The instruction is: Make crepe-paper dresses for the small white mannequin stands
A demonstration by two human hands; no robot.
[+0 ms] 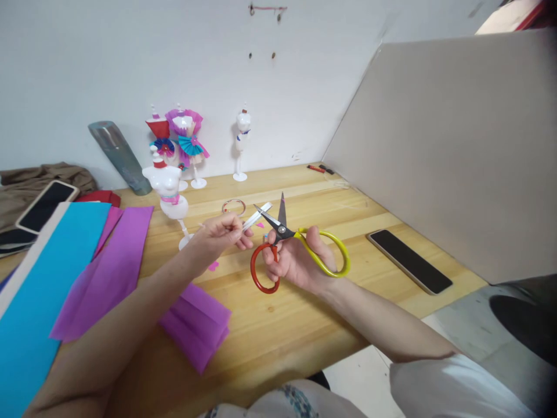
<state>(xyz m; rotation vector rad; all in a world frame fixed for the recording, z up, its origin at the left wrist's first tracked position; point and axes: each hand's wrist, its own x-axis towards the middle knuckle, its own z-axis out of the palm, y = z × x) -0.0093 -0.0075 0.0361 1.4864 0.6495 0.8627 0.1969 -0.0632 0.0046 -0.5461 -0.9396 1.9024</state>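
Note:
Near the middle of the head view, my left hand (224,231) pinches a thin white strip (256,216), which points up and to the right. My right hand (300,258) is closed on scissors (282,231) with one red and one yellow handle. The scissor blades stand apart, and the tip of one blade overlaps the white strip. Small pink scraps (213,266) lie on the table under and beside my left hand. A small white mannequin (167,183) with a red collar and pink waistband stands behind my left forearm.
Dressed mannequins (191,142), another mannequin (242,139) and a bottle (119,157) stand by the wall. Purple paper (198,325) and blue paper (56,261) lie left. One phone (411,261) is right, another (47,206) left. A ring (234,207) lies behind my hands; a grey panel (452,145) borders the right.

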